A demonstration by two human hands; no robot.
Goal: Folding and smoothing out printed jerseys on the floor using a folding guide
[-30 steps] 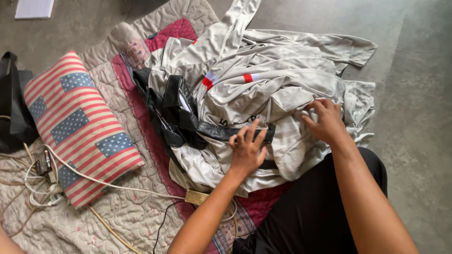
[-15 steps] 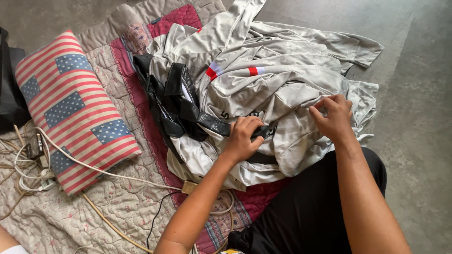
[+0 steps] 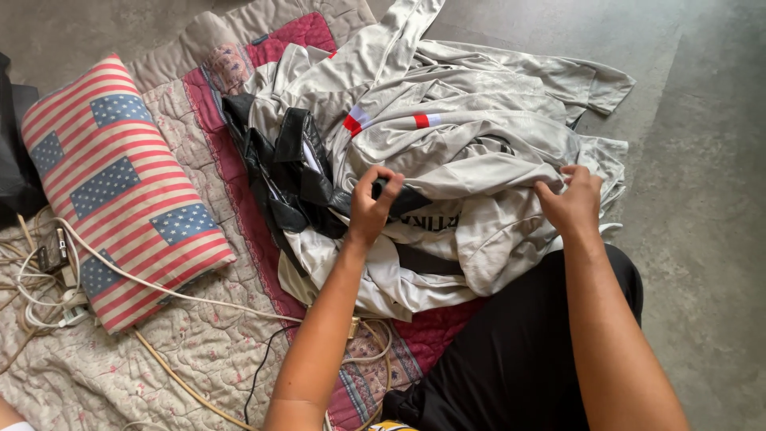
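Note:
A heap of light grey garments [image 3: 471, 136] with small red and white patches lies on a quilted mat [image 3: 183, 335]. A shiny black garment [image 3: 279, 175] is tangled into its left side. My left hand [image 3: 371, 206] pinches the black fabric in the middle of the heap. My right hand [image 3: 570, 203] grips a fold of grey cloth at the heap's right edge. My legs in black trousers [image 3: 519, 359] sit just below the heap.
A striped red and white pillow with blue starred patches [image 3: 120, 191] lies at the left on the mat. White and tan cables [image 3: 48, 279] with a plug strip trail beside it. A black bag [image 3: 12, 160] is at the far left. Grey concrete floor [image 3: 702, 199] surrounds the mat.
My left hand has slid up and left along the black fabric and closed on it. My right hand shifted slightly along the grey cloth. The camera view drifted.

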